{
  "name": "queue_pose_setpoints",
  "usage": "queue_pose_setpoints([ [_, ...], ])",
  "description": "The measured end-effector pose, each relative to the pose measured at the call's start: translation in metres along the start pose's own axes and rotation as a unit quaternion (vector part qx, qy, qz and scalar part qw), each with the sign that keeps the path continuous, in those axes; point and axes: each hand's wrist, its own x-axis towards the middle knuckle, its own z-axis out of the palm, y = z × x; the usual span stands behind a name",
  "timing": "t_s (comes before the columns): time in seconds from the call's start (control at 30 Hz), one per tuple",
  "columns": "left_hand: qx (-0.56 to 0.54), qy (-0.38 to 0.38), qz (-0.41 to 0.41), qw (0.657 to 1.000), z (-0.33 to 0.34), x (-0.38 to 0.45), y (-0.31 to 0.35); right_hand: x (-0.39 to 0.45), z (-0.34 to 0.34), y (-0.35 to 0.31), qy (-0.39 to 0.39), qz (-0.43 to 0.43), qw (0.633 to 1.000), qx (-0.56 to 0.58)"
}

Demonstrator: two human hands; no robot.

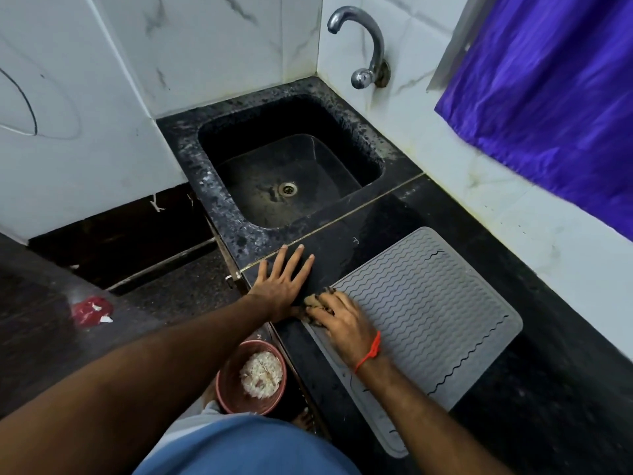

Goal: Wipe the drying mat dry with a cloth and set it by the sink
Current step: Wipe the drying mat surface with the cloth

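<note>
A grey ribbed drying mat (424, 313) lies flat on the black counter (548, 389), to the right of the black sink (291, 173). My right hand (342, 320) grips a small brownish cloth (313, 299) and presses it on the mat's near left corner. My left hand (282, 284) lies flat with fingers spread on the counter just left of the mat, close to the sink's front rim.
A chrome tap (368, 46) juts from the tiled wall over the sink. A blue curtain (548, 97) hangs at the right. Below the counter edge stand a pink bucket (250, 377) with white scraps and a red crumpled item (90, 310) on the dark floor.
</note>
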Motion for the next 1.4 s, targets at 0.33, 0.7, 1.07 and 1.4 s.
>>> queue_pose_setpoints([
  [0.33, -0.001, -0.035, -0.002, 0.999, 0.001, 0.005, 0.0, 0.004, -0.053, 0.139, -0.033, 0.104, 0.988, -0.107],
  [0.7, 0.002, -0.028, -0.031, 0.999, 0.006, -0.001, 0.006, 0.041, -0.094, 0.247, -0.078, 0.316, 0.938, -0.114],
  [1.07, 0.019, -0.029, -0.03, 0.999, 0.0, 0.004, 0.005, 0.011, -0.044, 0.054, -0.045, -0.012, 0.999, -0.008],
  [1.4, 0.009, -0.037, -0.039, 0.998, 0.007, 0.006, 0.004, -0.01, -0.035, 0.085, -0.004, -0.055, 0.996, -0.072],
])
